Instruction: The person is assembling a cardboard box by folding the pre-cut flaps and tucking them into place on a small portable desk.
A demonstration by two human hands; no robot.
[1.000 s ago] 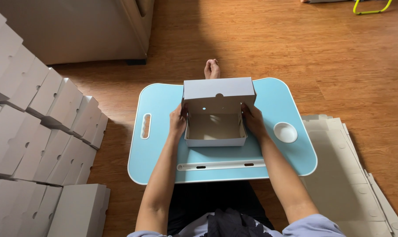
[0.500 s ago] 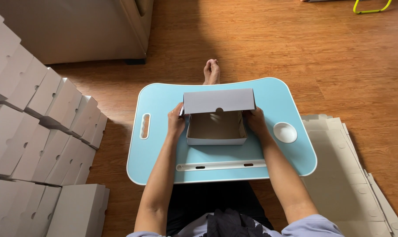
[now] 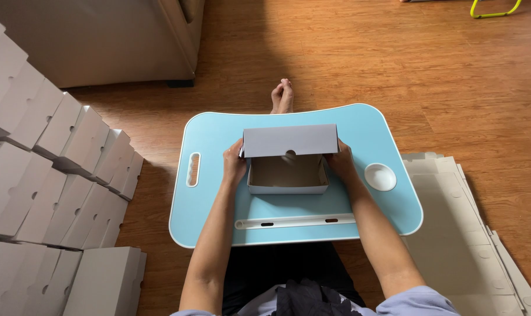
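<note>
Two hands, left hand point(image 3: 234, 165) and right hand point(image 3: 340, 162), are clasped around the grey cardboard box point(image 3: 288, 161) at the centre of the light-blue lap desk point(image 3: 213, 205); its half-lowered lid could be creased by uneven pressure.

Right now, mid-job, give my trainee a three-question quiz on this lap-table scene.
1. True or false: the grey cardboard box rests on the light blue lap table.
2. Which hand is nearer the round white cup recess? A left hand, B right hand.
3. Fill in: the stacked folded grey boxes stand on the person's ____ side.

Key: 1 true; 2 B; 3 left. Both hands grip the box's sides, with its lid partly lowered.
</note>
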